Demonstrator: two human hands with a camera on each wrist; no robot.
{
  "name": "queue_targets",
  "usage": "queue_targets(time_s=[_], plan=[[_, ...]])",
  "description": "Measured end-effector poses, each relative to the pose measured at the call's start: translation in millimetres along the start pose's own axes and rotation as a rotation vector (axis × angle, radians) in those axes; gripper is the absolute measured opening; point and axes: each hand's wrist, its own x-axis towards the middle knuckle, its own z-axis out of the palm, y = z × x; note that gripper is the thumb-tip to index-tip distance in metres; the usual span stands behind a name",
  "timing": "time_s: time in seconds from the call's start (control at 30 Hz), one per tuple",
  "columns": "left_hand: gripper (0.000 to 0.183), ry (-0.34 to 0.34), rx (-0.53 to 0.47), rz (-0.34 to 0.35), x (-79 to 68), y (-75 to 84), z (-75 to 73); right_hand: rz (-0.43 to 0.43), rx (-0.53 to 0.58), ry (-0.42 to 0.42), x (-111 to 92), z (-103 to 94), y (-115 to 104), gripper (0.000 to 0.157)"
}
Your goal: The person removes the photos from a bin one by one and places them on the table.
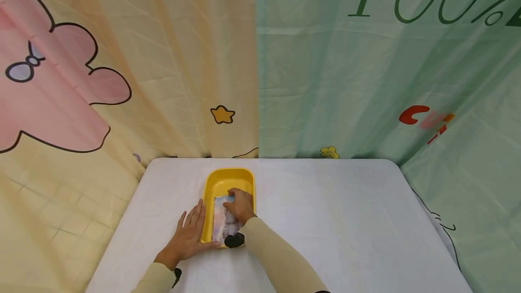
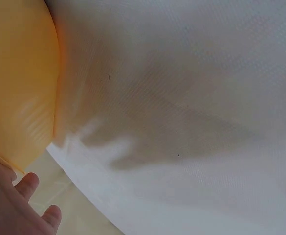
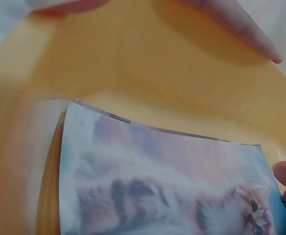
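Note:
A yellow tray (image 1: pixel 229 177) stands on the white-covered table. Inside lies a glossy picture card (image 1: pixel 220 220) printed with a striped kitten; the right wrist view shows this card (image 3: pixel 147 166) close up, a thin dark edge showing along one side. My right hand (image 1: pixel 242 206) reaches into the tray and pinches the card's far end with curled fingers. My left hand (image 1: pixel 188 237) rests along the tray's left side, fingers straight and spread, thumb across the near rim. In the left wrist view, its fingers (image 2: pixel 27 186) show beside the tray's outer wall (image 2: pixel 18 78).
The white tabletop (image 1: pixel 333 220) stretches out to the right of the tray. A cream and green printed curtain (image 1: pixel 325 80) hangs behind the table and along both sides. Black straps (image 1: pixel 234 240) sit at the wrists.

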Motion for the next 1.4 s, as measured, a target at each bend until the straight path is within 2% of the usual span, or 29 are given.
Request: queue_targets(time_s=[0.7, 1.0, 1.23, 1.4], plan=[[0.116, -0.058, -0.022, -0.035, 1.0, 0.7, -1.4, -0.025, 0.117, 0.007, 3.3, 2.3, 2.9, 0.029], [0.115, -0.049, -0.03, -0.03, 0.3, 3.2, -2.5, -0.022, 0.142, 0.019, 2.9, 1.3, 2.5, 0.027], [0.115, -0.038, -0.022, -0.019, 0.8, 4.0, -4.0, -0.129, 0.299, 0.022, 2.3, -2.6, 4.5, 0.028], [0.117, -0.062, -0.02, -0.03, 1.2, 2.5, -3.1, -0.113, 0.356, 0.045, -0.2, -6.7, 2.4, 0.032]])
